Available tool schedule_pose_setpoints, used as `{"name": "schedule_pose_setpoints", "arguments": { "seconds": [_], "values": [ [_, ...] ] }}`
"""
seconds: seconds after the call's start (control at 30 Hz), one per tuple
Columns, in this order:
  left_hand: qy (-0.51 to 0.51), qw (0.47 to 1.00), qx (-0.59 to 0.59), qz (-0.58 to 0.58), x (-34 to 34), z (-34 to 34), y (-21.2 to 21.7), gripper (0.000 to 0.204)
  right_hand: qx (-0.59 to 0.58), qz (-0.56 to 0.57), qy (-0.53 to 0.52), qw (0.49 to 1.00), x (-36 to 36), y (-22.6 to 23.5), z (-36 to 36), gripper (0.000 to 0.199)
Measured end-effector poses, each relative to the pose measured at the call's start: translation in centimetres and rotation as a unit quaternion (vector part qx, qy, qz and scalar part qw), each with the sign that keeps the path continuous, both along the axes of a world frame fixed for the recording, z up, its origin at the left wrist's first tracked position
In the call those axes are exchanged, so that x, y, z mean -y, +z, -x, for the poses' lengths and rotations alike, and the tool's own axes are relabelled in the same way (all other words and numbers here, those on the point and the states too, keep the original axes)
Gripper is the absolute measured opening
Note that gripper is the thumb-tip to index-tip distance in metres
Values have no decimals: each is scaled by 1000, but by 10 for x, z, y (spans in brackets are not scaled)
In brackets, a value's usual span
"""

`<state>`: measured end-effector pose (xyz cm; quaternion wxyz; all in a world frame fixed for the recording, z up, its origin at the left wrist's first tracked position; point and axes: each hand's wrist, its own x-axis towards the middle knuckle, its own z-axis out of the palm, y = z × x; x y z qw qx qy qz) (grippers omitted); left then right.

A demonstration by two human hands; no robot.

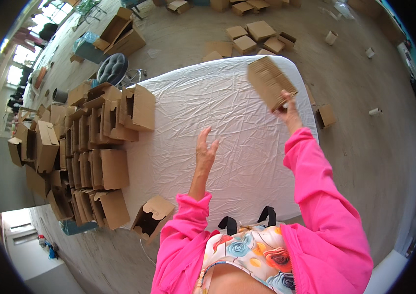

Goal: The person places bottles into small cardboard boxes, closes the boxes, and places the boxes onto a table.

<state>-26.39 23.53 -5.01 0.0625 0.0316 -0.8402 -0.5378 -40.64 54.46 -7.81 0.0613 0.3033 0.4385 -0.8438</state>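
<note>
Head view: right hand (286,107) gripping the brown carton (268,82) at its near end, fingers bent around the edge. Carton is oblong, matt cardboard, flat sides with ridged lines running across, sharp corners. It sits over the far right corner of the table; can't tell if it touches the surface. Left hand (206,153) open, fingers spread and slightly curved, over the middle of the white sheet (193,112). Contact with cloth can't be told.

Sheet is thin fabric, creased all over, rounded far corner. On its left side, box rows (115,169): upright cardboard boxes packed close, tops open, dark inside, some flaps with cut notches. One separate open box (158,208) at the near left edge, tilted, rounded flap sticking up, beside the left sleeve (188,225).

Both sleeves bright pink, soft cloth, bunched near the wrists. Floral top (247,250), smooth print with round roses. Two black straps (268,215) by the table's near edge.

Beyond: grey tufted stool (112,68), round padded seat; loose cardboard boxes (261,31) heaped on the dull, scuffed floor (364,161); short pale cylinders (331,37) scattered right.
</note>
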Motion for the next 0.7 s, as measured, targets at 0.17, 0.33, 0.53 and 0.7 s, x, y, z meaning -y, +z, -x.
{"name": "schedule_pose_setpoints", "arguments": {
  "seconds": [0.17, 0.33, 0.53, 0.7],
  "values": [
    [122, 989, 31, 74, 63, -27, -10, 41, 100, -64, -189, 975, -27, -1, 74, 90],
    [205, 955, -20, 214, 119, -23, -1, 39, 129, -56, -106, 984, -24, -23, 86, 98],
    [271, 895, -85, 345, 149, 26, 33, 47, 144, -145, -22, 979, -28, -4, 88, 97],
    [213, 892, -65, 394, 181, 70, 26, 61, 105, -132, -26, 985, -33, 12, 89, 99]
  ]
}}
